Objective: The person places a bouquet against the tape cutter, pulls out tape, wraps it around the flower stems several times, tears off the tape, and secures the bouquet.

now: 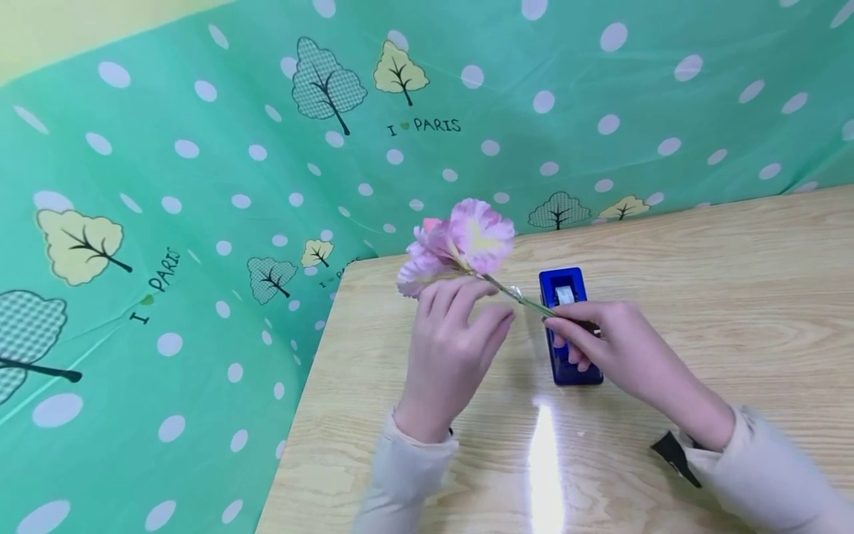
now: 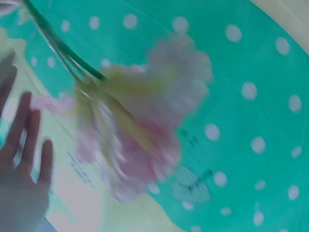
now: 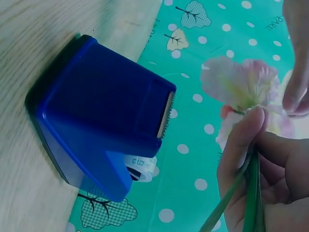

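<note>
My right hand [image 1: 620, 345] pinches the green stems [image 1: 517, 295] of a small bunch of artificial flowers between thumb and fingers. The pink and lilac blooms [image 1: 482, 236] with pale yellow centres point up and left, away from that hand. Beside the blooms is my left hand [image 1: 443, 352], its fingers loosely bent; in the left wrist view its fingers [image 2: 30, 137] are spread and apart from the petals. Just beyond and below the right hand stands a blue tape dispenser [image 3: 106, 101] with a toothed cutter and a roll of tape [image 3: 142, 166]. The right hand partly covers it in the head view.
Everything is over a light wood-grain table [image 1: 734, 297]. A green polka-dot cloth [image 1: 220, 185] printed with trees hangs along the back and left sides. A black strap [image 1: 675, 458] sticks out at the right sleeve. A bright light reflection lies on the tabletop.
</note>
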### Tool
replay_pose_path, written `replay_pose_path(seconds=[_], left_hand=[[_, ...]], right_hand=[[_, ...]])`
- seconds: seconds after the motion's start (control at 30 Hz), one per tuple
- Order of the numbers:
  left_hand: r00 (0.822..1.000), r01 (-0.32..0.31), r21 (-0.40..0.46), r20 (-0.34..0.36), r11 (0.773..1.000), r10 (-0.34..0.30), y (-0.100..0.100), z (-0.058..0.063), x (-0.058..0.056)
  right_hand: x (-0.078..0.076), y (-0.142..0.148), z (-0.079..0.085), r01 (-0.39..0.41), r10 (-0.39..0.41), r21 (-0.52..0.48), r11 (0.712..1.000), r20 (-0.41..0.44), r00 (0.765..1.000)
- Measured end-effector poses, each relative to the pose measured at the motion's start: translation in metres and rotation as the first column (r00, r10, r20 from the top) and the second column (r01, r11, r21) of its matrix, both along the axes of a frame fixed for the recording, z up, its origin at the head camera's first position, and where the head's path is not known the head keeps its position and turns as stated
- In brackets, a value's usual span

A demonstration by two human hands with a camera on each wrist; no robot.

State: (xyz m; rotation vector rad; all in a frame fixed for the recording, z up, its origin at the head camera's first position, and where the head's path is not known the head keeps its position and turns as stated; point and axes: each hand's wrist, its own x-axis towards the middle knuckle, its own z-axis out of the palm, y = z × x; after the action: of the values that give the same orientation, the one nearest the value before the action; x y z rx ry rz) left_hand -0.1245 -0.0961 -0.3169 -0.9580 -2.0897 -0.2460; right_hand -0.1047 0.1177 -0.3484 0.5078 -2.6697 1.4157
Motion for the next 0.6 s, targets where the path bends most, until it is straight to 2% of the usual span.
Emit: replay_pose_path(seconds=[0.03,0.1,0.13,0.17,0.2,0.27,0.37,0.4,0.5,0.57,0.6], left_hand=[[0.999,0.002,0.046,0.033,0.999,-0.004,0.003,-0.001,0.003],[0.988,-0.012,0.129,0.154,0.992,-0.008,0.009,-0.003,0.008],[0.972,-0.031,0.165,0.234,0.986,-0.009,0.012,-0.004,0.009],[0.946,-0.054,0.200,0.325,0.978,-0.014,0.013,-0.006,0.010],[0.911,-0.085,0.230,0.411,0.969,-0.018,0.015,-0.006,0.011],[0.831,-0.156,0.259,0.556,0.953,-0.015,0.015,-0.007,0.010],[0.713,-0.240,0.274,0.701,0.931,-0.022,0.013,-0.006,0.008],[0.681,-0.260,0.277,0.732,0.925,-0.028,0.012,-0.005,0.008],[0.588,-0.284,0.316,0.803,0.905,-0.096,0.012,-0.005,0.007],[0.542,-0.288,0.350,0.827,0.891,-0.149,0.014,-0.006,0.006],[0.526,-0.289,0.369,0.832,0.884,-0.176,0.015,-0.006,0.006]], right_hand=[[0.000,0.000,0.000,0.005,-0.006,-0.013,1.000,-0.004,1.000],[0.000,-0.001,-0.001,0.017,-0.017,-0.040,0.999,-0.014,1.000],[0.000,-0.002,-0.002,0.020,-0.021,-0.052,0.998,-0.018,1.000],[0.000,-0.003,-0.002,0.023,-0.024,-0.067,0.997,-0.021,0.999],[0.000,-0.004,-0.002,0.025,-0.027,-0.081,0.996,-0.023,0.999],[0.001,-0.006,-0.003,0.030,-0.033,-0.104,0.994,-0.025,0.999],[0.001,-0.011,-0.005,0.031,-0.033,-0.138,0.990,-0.015,0.999],[0.001,-0.012,-0.005,0.029,-0.031,-0.148,0.989,-0.009,0.999],[0.000,-0.018,-0.008,0.015,-0.013,-0.185,0.983,0.008,1.000],[-0.001,-0.021,-0.009,0.001,0.002,-0.212,0.977,0.016,1.000],[-0.001,-0.023,-0.010,-0.004,0.009,-0.223,0.975,0.019,1.000]])
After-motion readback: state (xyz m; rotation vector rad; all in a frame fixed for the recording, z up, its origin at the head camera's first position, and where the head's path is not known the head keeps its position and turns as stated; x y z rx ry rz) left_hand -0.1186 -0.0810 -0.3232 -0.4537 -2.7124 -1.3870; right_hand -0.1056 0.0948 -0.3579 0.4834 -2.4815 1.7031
